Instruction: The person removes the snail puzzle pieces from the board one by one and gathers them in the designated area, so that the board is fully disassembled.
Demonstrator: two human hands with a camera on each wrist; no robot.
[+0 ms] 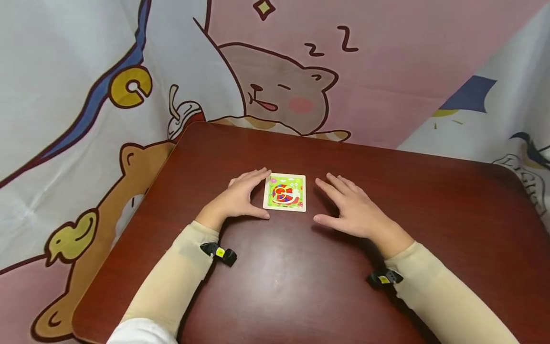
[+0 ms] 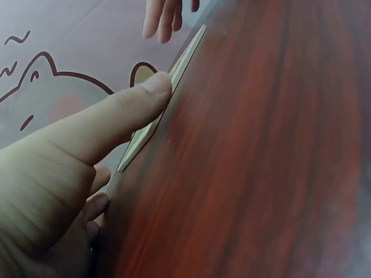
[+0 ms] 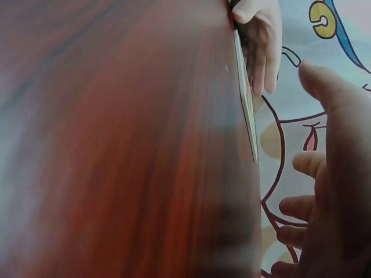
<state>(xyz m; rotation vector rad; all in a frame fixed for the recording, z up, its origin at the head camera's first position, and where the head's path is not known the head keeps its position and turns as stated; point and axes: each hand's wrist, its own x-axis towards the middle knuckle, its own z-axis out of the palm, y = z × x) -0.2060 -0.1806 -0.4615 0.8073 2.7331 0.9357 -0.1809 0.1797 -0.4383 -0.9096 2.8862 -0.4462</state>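
A small square wooden puzzle board (image 1: 285, 192) with a pale rim and a bright snail picture lies flat on the table. My left hand (image 1: 238, 197) is at its left side, thumb and fingers spread apart with the fingertips right at the board's upper left corner. In the left wrist view the thumb (image 2: 136, 110) overlaps the board's thin edge (image 2: 190, 58). My right hand (image 1: 354, 208) hovers to the right of the board, a short gap away, its fingers loosely extended and holding nothing. From the right wrist, the board (image 3: 246, 98) shows edge-on, beyond the right hand's fingers.
The dark red-brown wooden table (image 1: 275, 277) has a rounded far left corner. Behind it and at the sides hangs a cloth (image 1: 374, 95) printed with cartoon animals. Each wrist wears a black strap, the left strap (image 1: 220, 253) and the right strap (image 1: 384, 279), over beige sleeves.
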